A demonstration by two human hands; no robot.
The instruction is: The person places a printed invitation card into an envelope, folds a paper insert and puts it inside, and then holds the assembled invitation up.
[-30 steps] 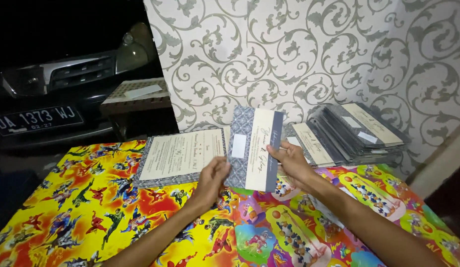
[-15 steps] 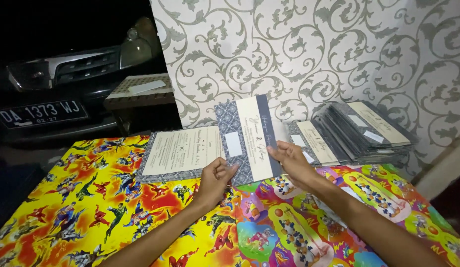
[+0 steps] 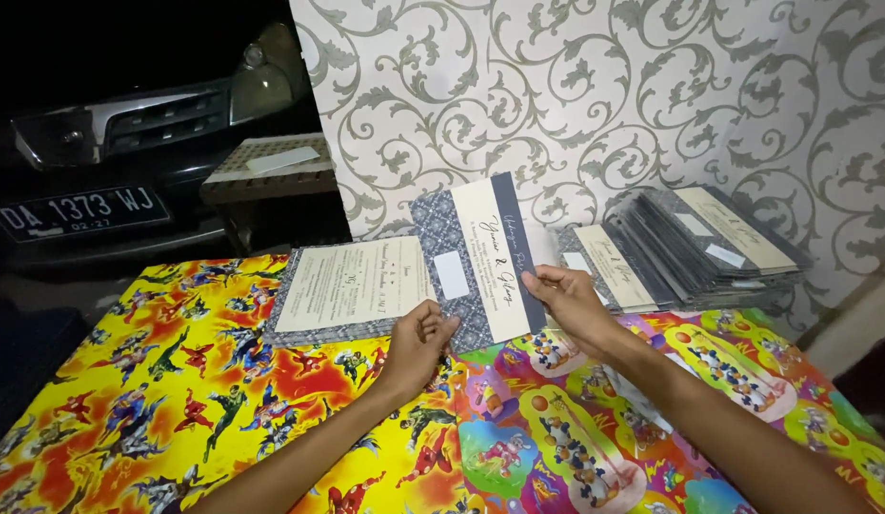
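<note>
Cartoon-print tablecloth (image 3: pixel 176 400), open card (image 3: pixel 352 286), stacked cards (image 3: pixel 690 247) on it

I saw 1 folded card (image 3: pixel 480 262) held above the cartoon-printed cloth, tilted with its top leaning left. Its left panel carried a dark blue-grey pattern with 1 small white blank label; its right panel was cream with script lettering and a dark blue band along the right edge. It overlapped the right edge of a flat cream sheet.
</note>
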